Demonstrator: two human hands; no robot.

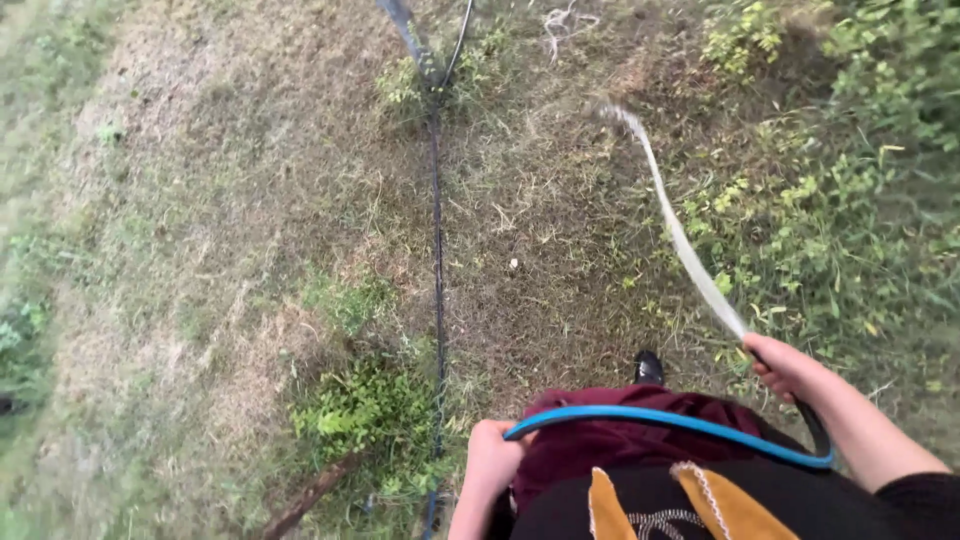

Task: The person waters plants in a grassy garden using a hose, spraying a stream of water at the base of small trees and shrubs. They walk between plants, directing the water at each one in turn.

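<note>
Water point(680, 235) is streaming up and away from the right hand point(790, 368), which is gripping the blue hose point(660, 420) near its dark end, fingers wrapped tight around it. From that grip the hose is looping back across the maroon skirt point(620, 440) to the left hand point(492, 455), closed around the other stretch. Beyond both grips, a thin dark line point(438, 260) is running over dry grass point(250, 200), with green weeds point(850, 200) outside the right hand.
</note>
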